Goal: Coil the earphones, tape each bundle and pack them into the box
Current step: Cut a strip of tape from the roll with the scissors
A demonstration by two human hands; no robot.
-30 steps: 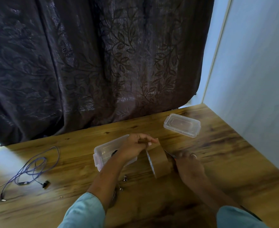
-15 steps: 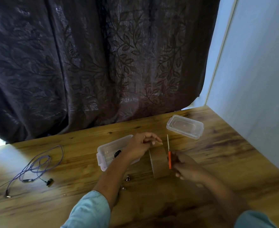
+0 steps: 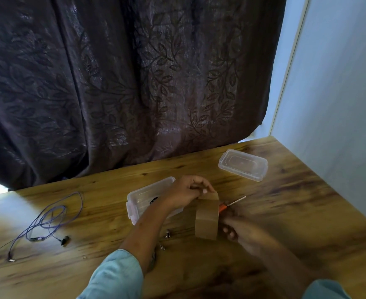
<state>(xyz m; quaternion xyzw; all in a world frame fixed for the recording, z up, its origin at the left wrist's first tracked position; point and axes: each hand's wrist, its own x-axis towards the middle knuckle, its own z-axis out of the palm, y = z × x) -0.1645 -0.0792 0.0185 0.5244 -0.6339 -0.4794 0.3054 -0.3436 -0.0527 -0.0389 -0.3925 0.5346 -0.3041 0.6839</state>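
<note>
A roll of brown tape (image 3: 207, 221) stands on edge at the middle of the wooden table (image 3: 285, 212). My left hand (image 3: 188, 192) pinches the pulled-up tape end above the roll. My right hand (image 3: 242, 233), blurred, grips an orange-handled cutter (image 3: 231, 204) whose blade points right and away, just behind the roll. A clear plastic box (image 3: 141, 199) sits behind my left wrist with something dark inside. Purple earphones (image 3: 46, 223) lie loose at the far left. Small earbud parts (image 3: 166, 239) show beside my left forearm.
The box's clear lid (image 3: 243, 164) lies at the back right. A dark leaf-patterned curtain (image 3: 124, 83) hangs behind the table, and a pale wall (image 3: 339, 104) closes the right side.
The cutter's blade swung from upright to lying flat, pointing right. My left hand lifted the tape end a little higher off the roll.
</note>
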